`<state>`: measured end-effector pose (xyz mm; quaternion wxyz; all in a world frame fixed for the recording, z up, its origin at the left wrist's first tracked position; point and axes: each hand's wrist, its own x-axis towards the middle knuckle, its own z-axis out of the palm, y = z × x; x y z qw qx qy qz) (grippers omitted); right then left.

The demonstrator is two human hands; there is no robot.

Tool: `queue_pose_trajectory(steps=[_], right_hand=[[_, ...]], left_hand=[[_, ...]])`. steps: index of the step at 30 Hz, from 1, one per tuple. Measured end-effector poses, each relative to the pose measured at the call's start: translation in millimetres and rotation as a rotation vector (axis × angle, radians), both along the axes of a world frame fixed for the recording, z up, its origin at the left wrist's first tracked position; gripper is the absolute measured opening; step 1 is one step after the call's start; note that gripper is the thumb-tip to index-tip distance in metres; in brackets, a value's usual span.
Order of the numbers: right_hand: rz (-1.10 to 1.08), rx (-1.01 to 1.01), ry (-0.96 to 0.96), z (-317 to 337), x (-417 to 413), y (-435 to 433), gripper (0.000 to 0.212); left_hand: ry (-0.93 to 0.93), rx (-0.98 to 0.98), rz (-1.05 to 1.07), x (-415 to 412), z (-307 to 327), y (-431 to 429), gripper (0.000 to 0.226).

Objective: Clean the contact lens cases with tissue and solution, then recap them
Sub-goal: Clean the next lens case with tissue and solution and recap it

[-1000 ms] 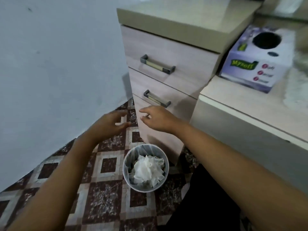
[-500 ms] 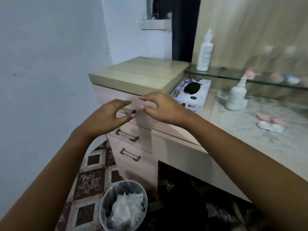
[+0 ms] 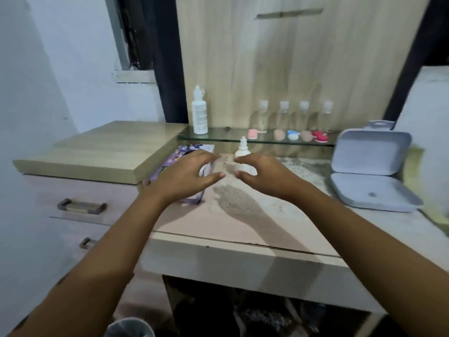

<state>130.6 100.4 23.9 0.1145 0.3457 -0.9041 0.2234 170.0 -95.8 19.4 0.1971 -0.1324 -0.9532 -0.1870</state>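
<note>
Your left hand (image 3: 184, 177) and right hand (image 3: 266, 177) hovered loosely curled, holding nothing, above the smooth desk (image 3: 233, 222); the round plastic contact lens cases (image 3: 320, 136) sat on the glass shelf (image 3: 218, 136) behind.

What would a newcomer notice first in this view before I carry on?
Most striking are the two bare hands, the left hand and right hand, hovering empty over the middle of the counter with fingers curved toward each other. Behind them, a row of coloured lens cases sits on the glass shelf in front of four clear bottles. An open grey box lies at the right.
</note>
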Motion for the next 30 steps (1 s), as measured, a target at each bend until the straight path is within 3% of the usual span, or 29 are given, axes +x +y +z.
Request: queue_pose_trajectory(steps=[12,19,30], right_hand=[[-0.298,-0.005,-0.099,-46,-27,98,0.04],[-0.361,-0.098,-0.147,-75,-41,103,0.037],[-0.374,-0.243,-0.037,-100,-55,91,0.021]], left_hand=[[-0.145,-0.05,-0.168,-76,-52,92,0.053],[-0.135,-0.019,-0.153,-94,-79,98,0.049],[-0.042,-0.01,-0.166,-106,-95,101,0.03]])
